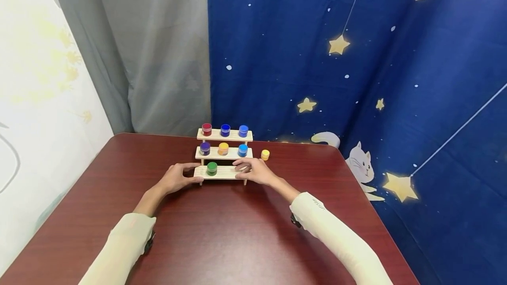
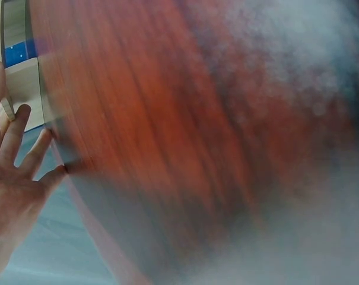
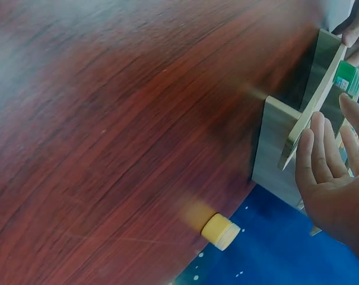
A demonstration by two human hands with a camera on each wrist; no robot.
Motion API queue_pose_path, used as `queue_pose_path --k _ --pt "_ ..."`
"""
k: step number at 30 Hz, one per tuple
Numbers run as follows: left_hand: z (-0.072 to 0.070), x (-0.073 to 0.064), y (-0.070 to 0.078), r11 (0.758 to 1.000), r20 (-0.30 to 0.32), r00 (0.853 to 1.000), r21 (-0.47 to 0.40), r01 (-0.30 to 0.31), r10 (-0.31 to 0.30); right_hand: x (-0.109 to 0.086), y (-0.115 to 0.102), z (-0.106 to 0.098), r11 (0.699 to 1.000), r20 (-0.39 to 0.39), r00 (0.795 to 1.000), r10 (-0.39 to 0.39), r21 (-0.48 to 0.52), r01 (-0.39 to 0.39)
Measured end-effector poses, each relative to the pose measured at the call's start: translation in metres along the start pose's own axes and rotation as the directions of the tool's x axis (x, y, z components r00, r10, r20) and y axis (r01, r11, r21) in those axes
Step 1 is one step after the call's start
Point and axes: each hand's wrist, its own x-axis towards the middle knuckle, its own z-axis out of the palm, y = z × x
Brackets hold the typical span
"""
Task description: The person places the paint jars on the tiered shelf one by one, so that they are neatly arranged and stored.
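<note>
A three-tier wooden stand [image 1: 227, 175] stands near the table's far edge. My left hand [image 1: 176, 178] holds the left end of its lowest step, thumb at the front edge and fingers behind. At that step's right end, my right hand [image 1: 255, 170] has loosely bent fingers by the board; no jar shows between them in the right wrist view [image 3: 339, 172]. A green paint jar [image 1: 212, 169] sits on the lowest step, left of centre. Purple [image 1: 204, 148], orange-yellow [image 1: 223, 148] and light blue jars [image 1: 243, 150] line the middle step.
On the top step are red [image 1: 207, 129], dark blue [image 1: 225, 130] and blue jars [image 1: 243, 131]. A small yellow jar [image 1: 265, 155] stands on the dark red table [image 1: 237, 241], right of the stand. Behind hang grey [image 1: 158, 56] and blue star-patterned curtains [image 1: 277, 56].
</note>
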Motion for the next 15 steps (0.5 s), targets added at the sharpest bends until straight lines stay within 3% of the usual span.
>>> queue_pose_path --k 9,15 --pt "0.0 0.0 -0.001 1.0 0.006 1.0 0.0 0.01 -0.01 -0.008 0.008 -0.009 0.998 -0.007 0.999 0.041 0.054 -0.041" --pt "0.001 0.001 -0.002 1.0 0.008 1.0 -0.004 0.01 -0.01 -0.014 0.014 -0.016 0.999 -0.035 0.999 0.015 0.046 -0.014"
